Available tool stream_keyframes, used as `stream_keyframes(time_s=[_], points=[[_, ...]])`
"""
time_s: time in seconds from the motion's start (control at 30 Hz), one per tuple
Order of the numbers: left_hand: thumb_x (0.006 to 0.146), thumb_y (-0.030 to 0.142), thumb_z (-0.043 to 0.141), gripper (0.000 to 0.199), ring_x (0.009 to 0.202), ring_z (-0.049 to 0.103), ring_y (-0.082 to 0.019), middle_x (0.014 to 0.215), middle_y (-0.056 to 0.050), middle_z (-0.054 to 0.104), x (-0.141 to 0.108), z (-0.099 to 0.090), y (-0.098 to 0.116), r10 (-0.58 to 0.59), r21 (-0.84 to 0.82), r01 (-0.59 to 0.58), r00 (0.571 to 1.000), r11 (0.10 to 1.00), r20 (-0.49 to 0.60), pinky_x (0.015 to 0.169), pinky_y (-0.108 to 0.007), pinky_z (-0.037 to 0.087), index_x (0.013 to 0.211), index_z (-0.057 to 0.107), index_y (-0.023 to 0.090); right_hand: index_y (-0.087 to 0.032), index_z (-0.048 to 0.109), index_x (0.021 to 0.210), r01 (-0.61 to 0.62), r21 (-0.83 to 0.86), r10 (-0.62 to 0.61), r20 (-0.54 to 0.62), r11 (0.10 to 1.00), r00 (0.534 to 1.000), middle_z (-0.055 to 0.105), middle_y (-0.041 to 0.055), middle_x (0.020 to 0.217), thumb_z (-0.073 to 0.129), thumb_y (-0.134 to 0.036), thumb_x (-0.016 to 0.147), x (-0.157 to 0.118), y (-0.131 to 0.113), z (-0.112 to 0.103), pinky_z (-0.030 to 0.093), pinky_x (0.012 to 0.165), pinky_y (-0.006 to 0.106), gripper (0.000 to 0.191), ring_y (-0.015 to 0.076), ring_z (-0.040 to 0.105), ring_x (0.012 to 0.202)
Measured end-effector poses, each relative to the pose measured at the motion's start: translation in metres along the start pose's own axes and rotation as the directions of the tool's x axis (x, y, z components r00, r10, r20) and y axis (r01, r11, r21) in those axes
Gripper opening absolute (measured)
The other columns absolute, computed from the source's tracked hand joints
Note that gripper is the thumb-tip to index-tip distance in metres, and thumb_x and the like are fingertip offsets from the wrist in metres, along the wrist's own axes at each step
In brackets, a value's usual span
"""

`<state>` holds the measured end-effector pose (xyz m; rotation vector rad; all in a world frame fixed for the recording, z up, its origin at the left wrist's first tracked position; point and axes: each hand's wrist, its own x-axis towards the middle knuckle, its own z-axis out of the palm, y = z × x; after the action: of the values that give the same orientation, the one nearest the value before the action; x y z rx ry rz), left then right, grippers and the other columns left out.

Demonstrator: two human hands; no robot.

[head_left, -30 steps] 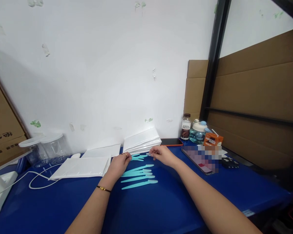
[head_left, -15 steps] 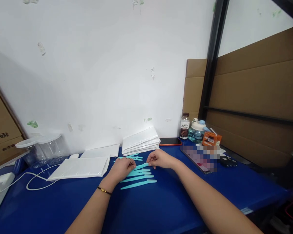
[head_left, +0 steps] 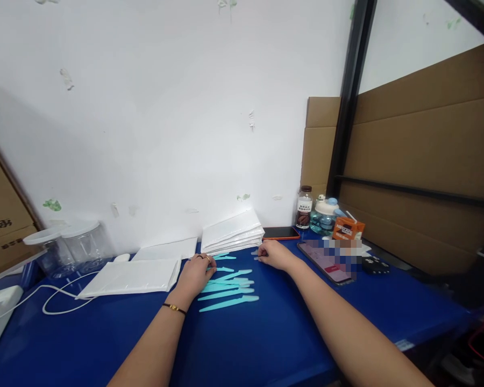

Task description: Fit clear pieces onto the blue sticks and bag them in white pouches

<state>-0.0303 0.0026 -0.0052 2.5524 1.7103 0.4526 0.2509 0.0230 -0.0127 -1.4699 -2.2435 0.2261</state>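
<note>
Several turquoise razor-like sticks (head_left: 229,303) lie in a loose row on the blue table, their handles pointing left. My left hand (head_left: 197,273) is over the left ends of the upper sticks, fingers closed on one of them. To the right of the row, my right hand (head_left: 273,255) is pinched near small translucent pieces (head_left: 255,255) at its fingertips; whether it grips one is hard to make out. Behind both hands rests a stack of white folded packets (head_left: 232,234).
More white packets (head_left: 129,278) and clear lidded jars (head_left: 84,247) are at the left, with a white cable. At the right are phones (head_left: 326,262), a brown-capped bottle (head_left: 304,208), a blue-lidded bottle (head_left: 325,217), and an orange carton (head_left: 348,230). A wall stands behind.
My right hand has moved up and right, away from the sticks. My left hand has shifted slightly up and left. The stick that was between both hands now lies with the others.
</note>
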Motion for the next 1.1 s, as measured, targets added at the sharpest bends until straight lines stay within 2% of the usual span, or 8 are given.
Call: stream_keyframes(time_s=[0.1,0.17,0.37,0.47,0.6,0.77,0.93,1.1], points=[[0.077,0.03,0.053,0.012,0.089,0.054,-0.019,0.087,-0.003,0.062,0.001,0.001,-0.002,-0.033,-0.04,0.033,0.999,0.999,0.019,0.073,-0.027,0.039,0.078,0.061,0.021,-0.016,0.066,0.067,0.026,-0.073,-0.026,0.003,0.997,1.0,0.064,0.0058,0.076,0.059,-0.013,0.068,0.0,-0.008,0.003,0.037,0.06,0.022,0.008,0.0158,0.057,0.07],[0.076,0.031,0.053,0.012,0.085,0.055,-0.018,0.085,-0.003,0.062,0.001,0.002,-0.003,-0.04,-0.077,0.042,0.999,0.996,0.026,0.07,-0.025,0.039,0.076,0.06,0.021,-0.015,0.065,0.067,0.033,-0.064,-0.034,-0.007,0.997,0.999,0.064,0.0062,0.077,0.058,-0.013,0.068,-0.001,-0.012,0.004,0.037,0.06,0.022,0.007,0.0152,0.056,0.07],[0.08,0.033,0.048,0.017,0.07,0.055,-0.014,0.075,-0.001,0.062,0.001,0.0,0.005,-0.045,-0.174,0.049,0.999,0.984,0.024,0.06,-0.023,0.035,0.078,0.058,0.02,-0.015,0.06,0.079,0.121,0.279,-0.13,0.012,0.952,0.992,0.058,-0.0003,0.066,0.05,-0.027,0.081,-0.003,-0.024,0.008,0.037,0.054,0.019,0.016,0.0103,0.049,0.059],[0.08,0.033,0.048,0.017,0.07,0.055,-0.014,0.076,-0.001,0.062,0.001,-0.002,0.01,-0.045,-0.188,0.049,0.999,0.981,0.028,0.06,-0.023,0.035,0.079,0.058,0.019,-0.015,0.059,0.08,0.138,0.343,-0.152,0.014,0.929,0.988,0.057,-0.001,0.066,0.05,-0.028,0.082,-0.004,-0.031,0.009,0.037,0.054,0.019,0.016,0.0099,0.049,0.059],[0.079,0.033,0.049,0.016,0.072,0.056,-0.014,0.076,-0.001,0.062,-0.001,-0.005,0.015,-0.015,-0.183,0.014,1.0,0.983,-0.004,0.062,-0.023,0.036,0.077,0.058,0.02,-0.016,0.059,0.079,0.133,0.355,-0.158,0.042,0.925,0.987,0.056,-0.0009,0.066,0.051,-0.028,0.081,-0.005,-0.039,0.008,0.037,0.054,0.019,0.016,0.0098,0.048,0.059],[0.079,0.032,0.05,0.016,0.074,0.056,-0.015,0.079,-0.002,0.063,-0.001,-0.007,0.019,-0.025,-0.153,0.025,1.0,0.988,0.001,0.065,-0.024,0.036,0.078,0.058,0.02,-0.016,0.059,0.08,0.129,0.37,-0.158,0.049,0.92,0.986,0.057,-0.0014,0.065,0.051,-0.031,0.081,-0.005,-0.042,0.008,0.038,0.054,0.019,0.017,0.0095,0.048,0.058],[0.079,0.031,0.05,0.014,0.072,0.056,-0.015,0.076,-0.001,0.063,-0.001,-0.008,0.017,-0.015,-0.153,0.014,1.0,0.988,-0.005,0.063,-0.024,0.035,0.076,0.058,0.02,-0.016,0.059,0.079,0.135,0.355,-0.159,0.039,0.925,0.986,0.057,-0.0012,0.066,0.05,-0.028,0.081,-0.005,-0.041,0.008,0.038,0.054,0.019,0.014,0.0095,0.049,0.059],[0.079,0.033,0.05,0.016,0.074,0.056,-0.015,0.078,-0.001,0.063,-0.003,-0.009,0.024,-0.003,-0.167,0.002,1.0,0.986,-0.005,0.064,-0.024,0.036,0.078,0.059,0.02,-0.017,0.061,0.08,0.147,0.338,-0.169,0.039,0.93,0.985,0.06,-0.0005,0.069,0.051,-0.023,0.079,-0.007,-0.053,0.008,0.038,0.055,0.019,0.011,0.0101,0.051,0.061]])
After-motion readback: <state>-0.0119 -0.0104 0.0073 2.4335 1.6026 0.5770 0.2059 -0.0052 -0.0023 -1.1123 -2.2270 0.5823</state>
